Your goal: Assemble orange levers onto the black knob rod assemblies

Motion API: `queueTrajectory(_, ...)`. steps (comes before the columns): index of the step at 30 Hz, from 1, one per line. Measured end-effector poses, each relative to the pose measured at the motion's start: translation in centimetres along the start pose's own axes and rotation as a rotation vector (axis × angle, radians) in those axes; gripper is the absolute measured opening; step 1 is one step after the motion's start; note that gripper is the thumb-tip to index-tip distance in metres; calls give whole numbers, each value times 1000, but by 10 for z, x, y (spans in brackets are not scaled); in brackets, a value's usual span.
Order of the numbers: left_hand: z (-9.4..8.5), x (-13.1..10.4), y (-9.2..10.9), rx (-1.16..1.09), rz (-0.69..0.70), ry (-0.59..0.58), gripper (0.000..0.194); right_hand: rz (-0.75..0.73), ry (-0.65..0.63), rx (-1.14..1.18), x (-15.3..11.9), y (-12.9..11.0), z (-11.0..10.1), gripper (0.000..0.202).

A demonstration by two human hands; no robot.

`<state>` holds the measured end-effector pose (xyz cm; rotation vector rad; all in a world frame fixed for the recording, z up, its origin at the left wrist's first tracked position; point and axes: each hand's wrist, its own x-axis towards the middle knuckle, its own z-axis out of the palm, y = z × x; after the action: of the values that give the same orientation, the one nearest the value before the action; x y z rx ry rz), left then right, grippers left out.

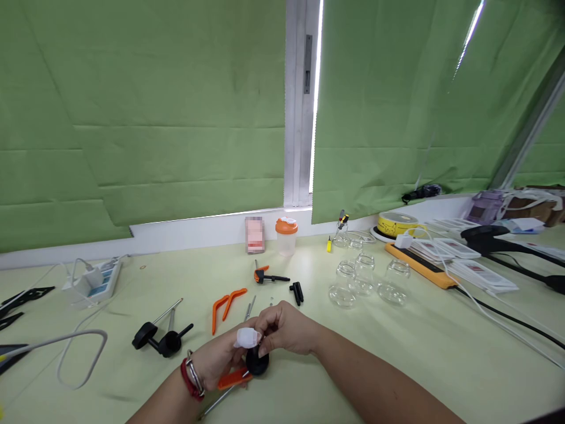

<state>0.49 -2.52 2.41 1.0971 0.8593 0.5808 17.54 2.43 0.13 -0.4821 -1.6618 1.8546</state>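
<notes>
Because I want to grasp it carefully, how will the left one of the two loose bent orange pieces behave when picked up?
The left orange piece is probably stiff, judging by its crisp bend. It looks thin, so likely light. Its angled shape should resist rolling.

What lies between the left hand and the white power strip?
Head view: a black part with metal rods lies between the left hand and strip.

The black piece (258, 363) and orange handle (231, 378) look like smooth plastic, the rod (216, 403) shiny metal.
</notes>
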Motion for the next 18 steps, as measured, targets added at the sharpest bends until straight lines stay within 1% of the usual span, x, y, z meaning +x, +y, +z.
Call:
queueTrajectory(4,0,0,-1,-5,3,-2,53,11,-4,17,1,2,-1,36)
queueTrajectory(9,-1,2,-3,-15,3,29,51,23,9,6,0,1,1,37)
queueTrajectory(15,1,0,-1,-8,-14,-2,49,22,34,-50,0,1,1,39)
queueTrajectory(18,1,0,0,-2,-9,10,46,20,29,-35,0,2,0,38)
